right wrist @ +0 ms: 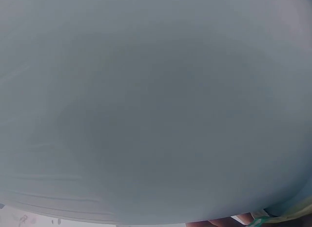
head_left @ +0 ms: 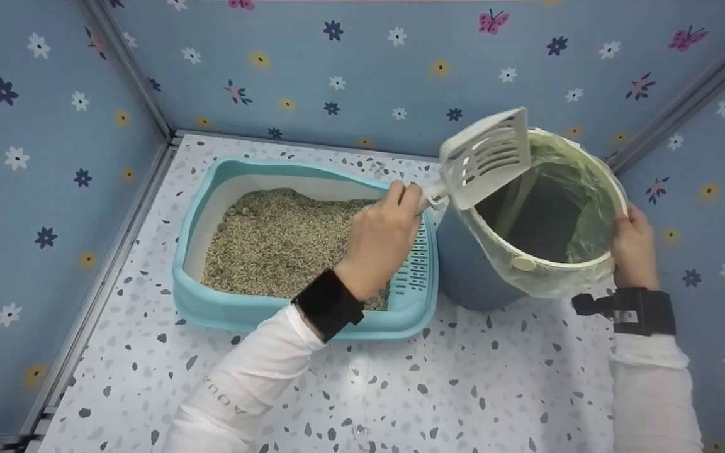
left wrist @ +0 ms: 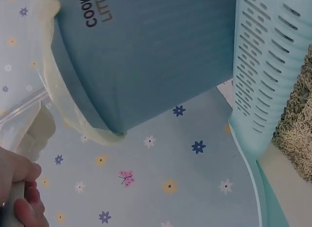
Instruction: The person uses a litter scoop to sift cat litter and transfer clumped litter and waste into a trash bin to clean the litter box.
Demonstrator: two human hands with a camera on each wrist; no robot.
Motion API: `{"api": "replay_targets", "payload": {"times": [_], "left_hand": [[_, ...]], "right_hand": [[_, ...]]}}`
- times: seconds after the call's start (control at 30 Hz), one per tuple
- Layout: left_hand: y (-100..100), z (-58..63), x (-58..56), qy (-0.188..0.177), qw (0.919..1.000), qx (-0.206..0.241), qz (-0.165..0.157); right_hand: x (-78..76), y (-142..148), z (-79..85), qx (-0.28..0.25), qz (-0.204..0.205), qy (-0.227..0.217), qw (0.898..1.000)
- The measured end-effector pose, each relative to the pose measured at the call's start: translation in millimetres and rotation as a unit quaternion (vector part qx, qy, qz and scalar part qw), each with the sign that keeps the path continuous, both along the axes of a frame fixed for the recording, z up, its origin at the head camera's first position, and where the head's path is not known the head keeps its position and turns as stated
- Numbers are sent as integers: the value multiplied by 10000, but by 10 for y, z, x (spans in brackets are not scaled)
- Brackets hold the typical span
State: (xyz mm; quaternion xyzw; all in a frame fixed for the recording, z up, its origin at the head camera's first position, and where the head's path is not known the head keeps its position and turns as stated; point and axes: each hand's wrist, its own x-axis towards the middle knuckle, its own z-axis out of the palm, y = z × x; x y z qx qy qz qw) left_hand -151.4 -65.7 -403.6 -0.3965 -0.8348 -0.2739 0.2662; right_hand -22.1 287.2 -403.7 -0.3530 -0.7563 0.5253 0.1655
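Note:
My left hand (head_left: 382, 236) grips the handle of a white slotted litter scoop (head_left: 485, 158), raised at the left rim of a blue-grey trash bin (head_left: 472, 270). The scoop's head is tilted, and no litter shows on it. In the left wrist view, thumb and fingers wrap the scoop (left wrist: 36, 134) handle. My right hand (head_left: 636, 248) holds the bin's right rim, over a pale yellow-green bag (head_left: 592, 223) that lines it. The bin leans a little. Its wall (right wrist: 156, 110) fills the right wrist view, with fingertips (right wrist: 222, 222) at the bottom edge.
A turquoise litter box (head_left: 230, 308) stands left of the bin, holding brownish granular litter (head_left: 274, 248). Its right side has a slotted ledge (head_left: 416, 264). Flower-patterned panels (head_left: 362, 75) enclose the speckled white surface (head_left: 463, 390) at the back and sides.

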Motion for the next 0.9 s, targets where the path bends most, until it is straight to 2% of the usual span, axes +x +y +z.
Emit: {"api": "replay_targets", "payload": {"times": [0.1, 0.2, 0.3, 0.53, 0.73, 0.8, 0.9], "left_hand": [[-136, -23, -12, -819, 9966, 55, 39], [-312, -73, -47, -1488, 9887, -20, 174], [-520, -151, -106, -1920, 9803, -154, 445], [-1077, -386, -321, -2090, 9635, -955, 1374], [-1487, -548, -480, -2309, 9445, -1485, 1806], [-1598, -587, -522, -2423, 9358, -1669, 1942], [-1745, -602, -585, -2642, 9174, -2132, 2078]], "right_hand": [[8, 11, 0, -108, -20, 104, 9999], [17, 13, -6, -221, 29, 212, 9995], [19, 9, -15, -165, 102, 209, 9996], [-4, -10, -26, -42, 71, 143, 9999], [-7, 10, -16, 56, 9, 54, 10000], [-5, 10, -13, 95, 20, 30, 9999], [-2, 10, -11, 33, 18, 55, 10000]]}}
